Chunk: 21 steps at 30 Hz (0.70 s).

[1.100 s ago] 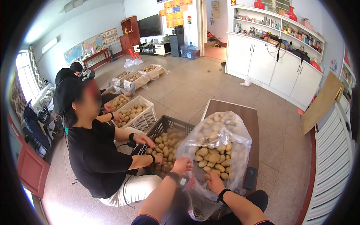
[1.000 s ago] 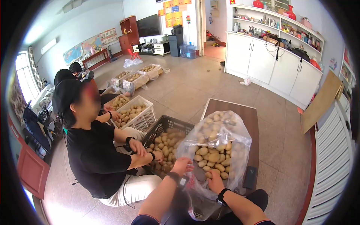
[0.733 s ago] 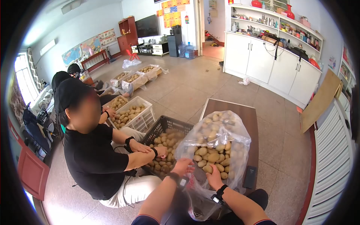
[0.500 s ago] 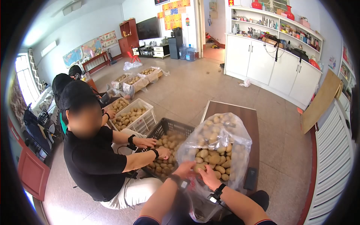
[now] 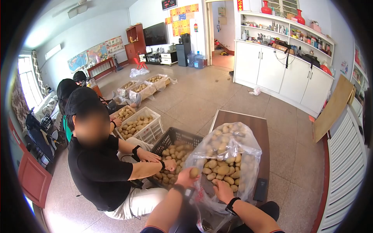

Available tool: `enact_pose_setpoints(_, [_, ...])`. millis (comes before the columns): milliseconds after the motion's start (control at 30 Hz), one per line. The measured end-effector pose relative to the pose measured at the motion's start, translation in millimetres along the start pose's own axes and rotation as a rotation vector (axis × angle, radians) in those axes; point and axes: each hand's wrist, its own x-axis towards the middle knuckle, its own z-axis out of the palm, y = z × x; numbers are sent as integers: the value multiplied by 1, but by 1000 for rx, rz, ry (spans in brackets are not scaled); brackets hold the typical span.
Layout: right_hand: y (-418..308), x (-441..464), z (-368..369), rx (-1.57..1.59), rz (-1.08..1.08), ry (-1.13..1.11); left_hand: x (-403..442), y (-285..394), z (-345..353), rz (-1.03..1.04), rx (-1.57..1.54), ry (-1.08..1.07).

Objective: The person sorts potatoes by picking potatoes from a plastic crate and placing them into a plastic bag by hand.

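A clear plastic bag point(image 5: 248, 153) full of potatoes point(image 5: 223, 170) lies open on a dark brown board. At the bag's left edge my left hand point(image 5: 187, 177) is closed on one potato point(image 5: 194, 173), held between the bag and the dark crate point(image 5: 182, 135). My right hand point(image 5: 223, 191) is at the near opening of the bag, touching the lowest potatoes; its fingers are bent, and whether they grip one is hard to make out. The dark crate, holding many potatoes, stands just left of the bag.
A seated person in black point(image 5: 99, 167) reaches into the dark crate from the left. Beyond are a white crate point(image 5: 155, 126) of potatoes, more people and bag-lined boxes point(image 5: 142, 90). A black phone-like device point(image 5: 260, 189) lies on the brown board point(image 5: 264, 136) at the right.
My hands came together at a potato by the bag's opening, then parted. My left hand has moved up and left with a potato; my right hand is back lower at the bag. The view tilted up.
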Motion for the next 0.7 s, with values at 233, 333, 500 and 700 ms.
enact_pose_setpoints(233, [16, -33, -14, -384, 41, -179, 26, -10, -33, 300, -7, 94])
enact_pose_setpoints(333, [25, -39, -11, -465, -17, -185, 40, -15, -44, 338, -76, 152])
enact_pose_setpoints(500, [35, -46, -6, -499, -4, -239, 88, -34, -108, 890, 1096, 255])
enact_pose_setpoints(700, [52, -54, -1, -484, 22, -226, 24, -4, -45, 283, -251, 443])
